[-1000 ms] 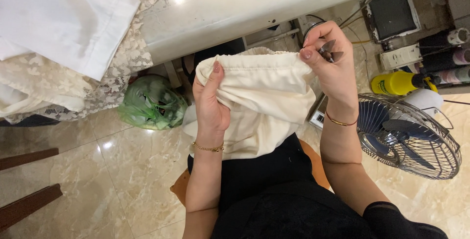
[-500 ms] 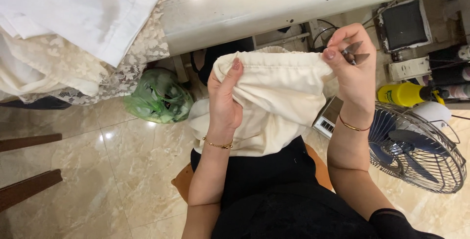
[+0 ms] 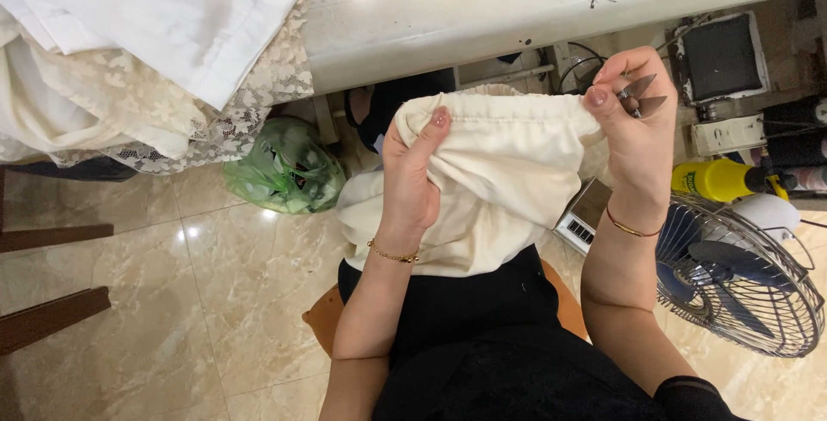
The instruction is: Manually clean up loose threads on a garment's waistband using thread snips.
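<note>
Both hands are clamped on the cream fabric piece right now: our left hand is pinching the bunched cloth near its top seam, thumb pointing up along the edge, while our right hand is gripping the far corner between thumb and fingers. That same right hand is also holding a pair of small thread snips, the blades poking out above the knuckles, so the fingers are closed around cloth and tool together.

We're holding the fabric up over our lap, just in front of the edge of the white sewing table, with the rest of it hanging down onto our black clothes. The gathered seam is stretching pretty much straight between the two hands.

Around us: a pile of white cloth and lace is sitting on the table to the left, a green plastic bag is lying on the marble floor under it, and a floor fan is standing off to the right, near a yellow bottle. We're wearing thin gold bracelets on both wrists.
</note>
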